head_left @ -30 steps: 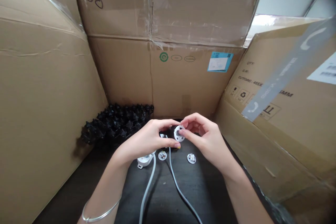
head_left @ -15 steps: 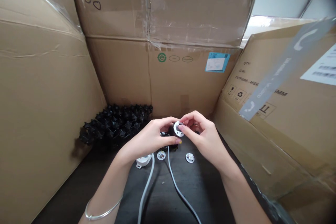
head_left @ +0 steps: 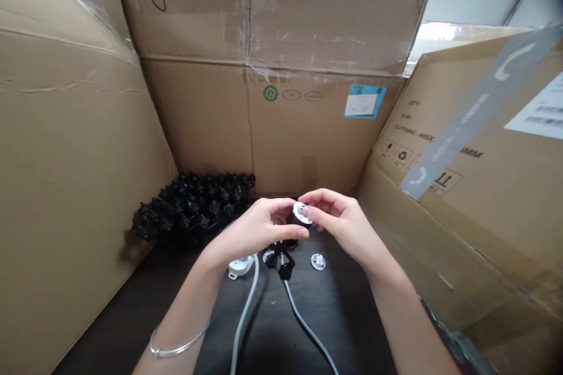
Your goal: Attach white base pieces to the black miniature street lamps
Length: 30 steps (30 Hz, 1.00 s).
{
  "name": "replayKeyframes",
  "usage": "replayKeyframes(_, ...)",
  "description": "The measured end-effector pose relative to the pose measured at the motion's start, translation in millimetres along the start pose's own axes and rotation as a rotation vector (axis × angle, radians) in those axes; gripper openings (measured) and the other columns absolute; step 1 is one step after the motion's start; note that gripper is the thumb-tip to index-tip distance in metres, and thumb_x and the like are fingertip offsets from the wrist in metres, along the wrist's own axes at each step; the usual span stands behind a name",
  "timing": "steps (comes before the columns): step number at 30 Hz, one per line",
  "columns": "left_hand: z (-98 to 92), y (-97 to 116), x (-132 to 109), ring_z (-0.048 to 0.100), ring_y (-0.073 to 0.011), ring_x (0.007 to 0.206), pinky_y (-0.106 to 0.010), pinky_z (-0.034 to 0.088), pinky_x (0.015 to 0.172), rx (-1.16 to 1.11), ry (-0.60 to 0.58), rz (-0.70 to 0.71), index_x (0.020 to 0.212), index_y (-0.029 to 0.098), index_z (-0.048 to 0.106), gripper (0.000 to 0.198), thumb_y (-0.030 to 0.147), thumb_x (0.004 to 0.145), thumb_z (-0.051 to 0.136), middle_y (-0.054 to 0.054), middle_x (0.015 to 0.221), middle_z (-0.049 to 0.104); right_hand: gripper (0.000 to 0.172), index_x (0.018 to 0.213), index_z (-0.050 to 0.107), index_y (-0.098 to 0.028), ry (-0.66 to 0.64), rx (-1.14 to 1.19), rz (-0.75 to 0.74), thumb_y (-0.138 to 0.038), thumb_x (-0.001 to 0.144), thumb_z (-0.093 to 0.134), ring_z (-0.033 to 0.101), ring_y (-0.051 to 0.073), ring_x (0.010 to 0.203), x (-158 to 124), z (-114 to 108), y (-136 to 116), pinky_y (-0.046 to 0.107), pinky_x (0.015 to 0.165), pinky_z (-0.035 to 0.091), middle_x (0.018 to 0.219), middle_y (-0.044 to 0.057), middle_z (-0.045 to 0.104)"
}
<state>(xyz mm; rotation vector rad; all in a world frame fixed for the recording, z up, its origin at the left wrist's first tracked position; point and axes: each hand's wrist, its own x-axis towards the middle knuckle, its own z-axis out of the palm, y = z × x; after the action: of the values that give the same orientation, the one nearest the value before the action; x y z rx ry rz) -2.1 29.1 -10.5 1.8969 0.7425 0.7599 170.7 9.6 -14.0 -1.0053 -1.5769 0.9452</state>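
My left hand (head_left: 246, 234) is closed round a small black socket (head_left: 294, 221) held over the dark table (head_left: 132, 316). Its white round insert (head_left: 300, 210) faces up and right. My right hand (head_left: 343, 225) pinches that white insert with thumb and forefinger. A black part with a white cable (head_left: 303, 322) hangs below my left hand. Two loose white round inserts (head_left: 317, 261) lie on the table just under my hands, the second one (head_left: 267, 256) partly hidden. A silver bangle (head_left: 176, 348) is on my left wrist.
A heap of black sockets (head_left: 193, 208) lies at the back left of the table. A white plug piece (head_left: 240, 266) with a second white cable (head_left: 241, 322) lies near my left wrist. Tall cardboard boxes (head_left: 70, 158) wall the table on the left, behind (head_left: 281, 123) and on the right (head_left: 475, 187).
Both hands have lifted slightly and the socket has tilted, white face more upward. The black part on the cable now hangs in sight below my left hand.
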Motion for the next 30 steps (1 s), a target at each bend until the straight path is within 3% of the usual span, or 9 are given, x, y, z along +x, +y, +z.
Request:
replayKeyframes(4,4.0,-2,1,0.058,-0.0139,0.076,-0.025,0.044,0.067,-0.189,0.014,-0.052,0.104,0.019,0.048,0.036,0.026,0.074,0.066,-0.001,0.086,0.063,0.022,0.085,0.065,-0.016,-0.026,0.037,0.019,-0.035,0.073,0.066,0.056,0.013,0.071,1,-6,-1,0.022,0.056,0.043,0.080,0.003,0.063)
replayKeyframes(6,6.0,-3,2,0.059,-0.0130,0.074,-0.025,0.044,0.066,-0.253,0.036,-0.067,0.101,0.020,0.043,0.033,0.025,0.076,0.065,-0.001,0.085,0.063,0.021,0.084,0.065,-0.016,-0.020,0.036,0.022,-0.033,0.073,0.066,0.055,0.012,0.070,2,-8,-1,0.021,0.055,0.043,0.080,0.003,0.063)
replayKeyframes(11,10.5,-5,4,0.060,-0.0149,0.083,-0.027,0.045,0.072,-0.238,0.054,-0.008,0.096,0.019,0.046,0.026,0.025,0.078,0.063,-0.003,0.092,0.065,0.021,0.085,0.063,-0.016,-0.005,0.064,0.009,-0.034,0.074,0.066,0.055,0.012,0.068,1,-11,-1,0.022,0.054,0.045,0.080,0.003,0.061)
replayKeyframes(17,18.3,3,5,0.058,-0.0177,0.094,-0.029,0.042,0.082,0.044,0.174,0.089,0.101,0.019,0.057,0.027,0.028,0.077,0.065,-0.004,0.101,0.065,0.014,0.084,0.062,-0.017,0.068,-0.036,-0.041,-0.028,0.076,0.064,0.054,0.010,0.059,-5,-12,-8,0.021,0.054,0.047,0.071,0.000,0.060)
replayKeyframes(23,25.3,4,4,0.048,-0.0126,0.069,-0.024,0.037,0.062,0.309,0.386,0.123,0.099,0.025,0.064,0.031,0.042,0.073,0.067,0.002,0.074,0.052,0.009,0.087,0.061,-0.019,0.185,-0.208,-0.141,-0.025,0.082,0.059,0.058,0.013,0.064,-11,-11,-11,0.024,0.057,0.048,0.079,0.003,0.063)
replayKeyframes(27,26.0,4,2,0.050,-0.0116,0.061,-0.024,0.038,0.058,0.157,0.267,0.069,0.110,0.025,0.055,0.037,0.040,0.078,0.062,0.004,0.066,0.053,0.008,0.090,0.061,-0.020,0.242,-0.280,-0.227,-0.022,0.084,0.056,0.059,0.014,0.069,-14,-6,-11,0.025,0.061,0.050,0.083,0.003,0.062)
replayKeyframes(30,24.7,5,1,0.059,-0.0147,0.077,-0.026,0.044,0.070,-0.034,0.217,0.119,0.114,0.022,0.046,0.042,0.030,0.077,0.065,-0.001,0.086,0.063,0.010,0.092,0.060,-0.020,0.288,-0.330,-0.380,-0.016,0.085,0.055,0.059,0.014,0.077,-16,1,-12,0.026,0.066,0.051,0.092,0.004,0.059)
